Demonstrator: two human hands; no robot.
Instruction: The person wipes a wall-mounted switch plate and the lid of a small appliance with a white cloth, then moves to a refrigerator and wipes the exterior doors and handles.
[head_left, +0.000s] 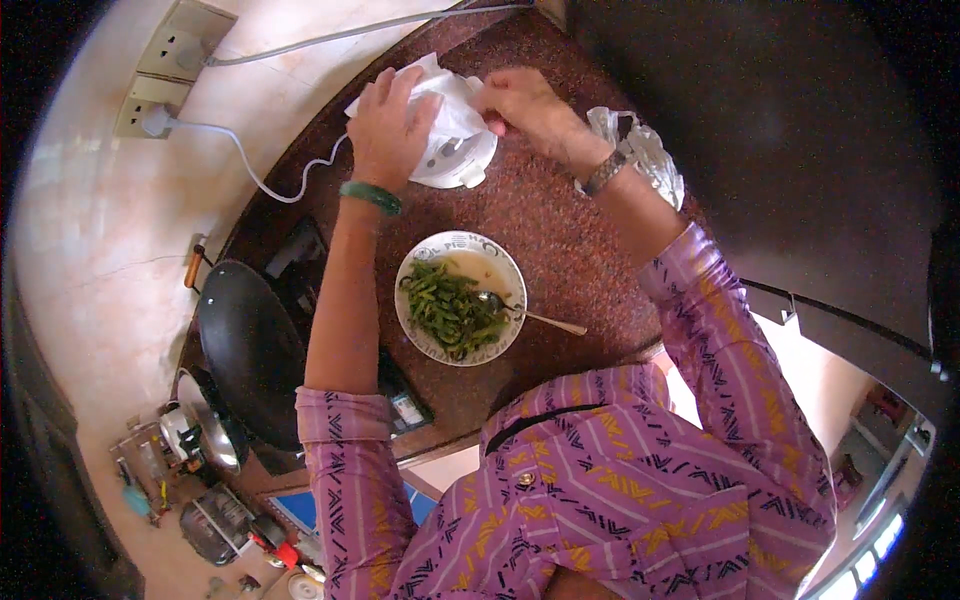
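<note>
A small white electric appliance (457, 172) with a rounded front and control buttons sits on the granite counter. Over its top lies a crumpled white sheet (459, 96), thin cloth or paper; I cannot tell which. My left hand (390, 129), below which is a green bangle, grasps the sheet at its left side. At the right side my right hand (519, 103) has curled fingers against the appliance and the sheet's edge; whether it pinches anything is hidden. Nearer my body is a patterned white plate (517, 300) of chopped green vegetables (450, 307) with a metal spoon (555, 322) in it.
A crumpled plastic bag (652, 161) lies by my right forearm. Left of my left arm stands a black wok (244, 345) with a wooden handle, a steel pan (214, 427) beyond it. A white cord (247, 169) runs from the wall socket (146, 112) towards the appliance.
</note>
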